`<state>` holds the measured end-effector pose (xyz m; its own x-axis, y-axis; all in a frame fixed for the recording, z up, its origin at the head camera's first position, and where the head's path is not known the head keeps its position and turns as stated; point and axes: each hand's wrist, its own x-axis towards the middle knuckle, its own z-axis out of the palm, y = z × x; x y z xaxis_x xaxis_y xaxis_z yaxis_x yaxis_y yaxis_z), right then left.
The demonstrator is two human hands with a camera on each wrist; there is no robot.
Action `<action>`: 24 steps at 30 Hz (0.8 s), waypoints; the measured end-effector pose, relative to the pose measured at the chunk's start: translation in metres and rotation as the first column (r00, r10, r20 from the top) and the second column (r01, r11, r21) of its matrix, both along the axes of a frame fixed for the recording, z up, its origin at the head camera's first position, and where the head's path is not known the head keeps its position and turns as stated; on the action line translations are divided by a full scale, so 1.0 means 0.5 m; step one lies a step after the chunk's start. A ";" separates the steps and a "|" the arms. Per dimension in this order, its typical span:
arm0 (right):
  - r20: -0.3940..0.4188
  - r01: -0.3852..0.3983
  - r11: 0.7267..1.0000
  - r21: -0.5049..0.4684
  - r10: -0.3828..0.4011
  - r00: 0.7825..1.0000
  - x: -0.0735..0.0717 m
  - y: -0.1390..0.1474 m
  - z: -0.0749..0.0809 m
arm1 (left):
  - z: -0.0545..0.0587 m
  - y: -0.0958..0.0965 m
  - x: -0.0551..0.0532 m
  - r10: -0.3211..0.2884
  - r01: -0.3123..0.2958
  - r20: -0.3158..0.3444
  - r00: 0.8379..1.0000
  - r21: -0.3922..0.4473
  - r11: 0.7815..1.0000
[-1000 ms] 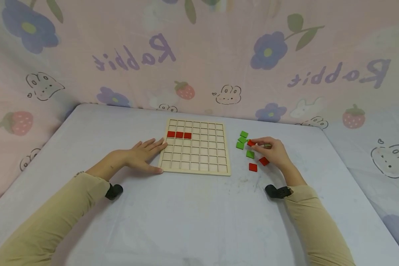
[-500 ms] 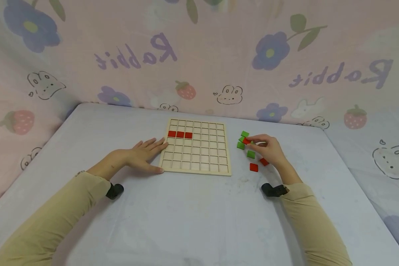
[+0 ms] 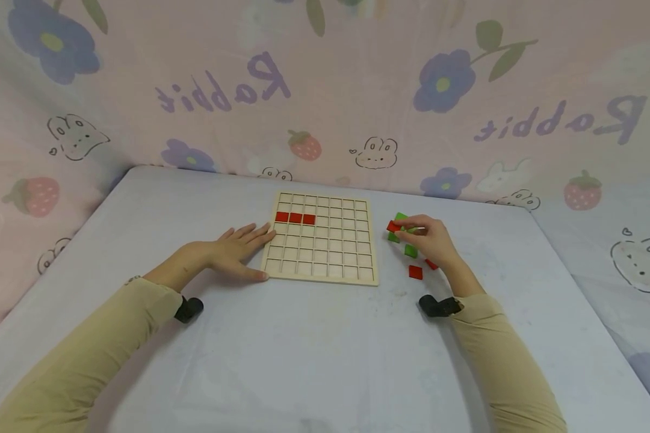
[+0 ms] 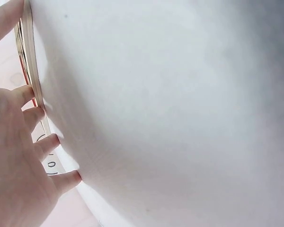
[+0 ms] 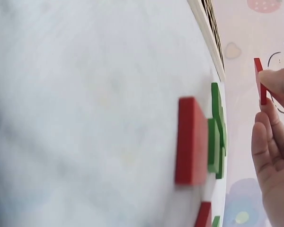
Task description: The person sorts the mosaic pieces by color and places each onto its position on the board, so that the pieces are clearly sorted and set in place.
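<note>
Head view: red tile (image 3: 393, 227), pinched in right hand (image 3: 430, 238); left hand (image 3: 235, 251), fingers spread, touching grid board (image 3: 335, 245). Left wrist: fingers apart beside board edge. Right wrist: tile between thumb and finger, green tiles (image 5: 213, 145) near; presumably light, rigid; best held by opposite edges.

Board (image 3: 322, 242), centre: pale wood, matt
Tiles (image 3: 415, 272), right of centre: smooth, painted-looking
Tabletop (image 3: 314, 349), lower half: smooth, matt
Backdrop (image 3: 325, 90), top: printed cloth, faintly creased
Sleeves (image 3: 97, 343), lower corners: matt cloth
</note>
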<state>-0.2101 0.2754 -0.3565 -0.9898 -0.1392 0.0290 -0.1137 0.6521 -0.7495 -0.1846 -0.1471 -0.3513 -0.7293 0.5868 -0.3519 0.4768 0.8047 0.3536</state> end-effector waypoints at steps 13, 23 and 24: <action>-0.021 -0.048 0.998 -0.051 0.047 0.999 -0.009 -0.037 0.006 | -0.001 0.000 -0.003 0.002 -0.002 0.000 1.000 -0.004 1.000; -0.050 -0.075 0.997 -0.031 0.073 0.996 -0.021 -0.067 0.006 | -0.002 0.001 -0.003 -0.006 0.006 0.001 1.000 -0.002 1.000; -0.051 -0.077 0.997 -0.027 0.076 0.996 -0.022 -0.070 0.006 | -0.002 0.001 -0.003 -0.006 0.006 0.001 1.000 -0.003 1.000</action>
<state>-0.2213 0.2404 -0.3533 -0.9736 -0.2126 0.0833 -0.2001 0.6184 -0.7600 -0.1863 -0.1467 -0.3526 -0.7253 0.5903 -0.3544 0.4814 0.8028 0.3519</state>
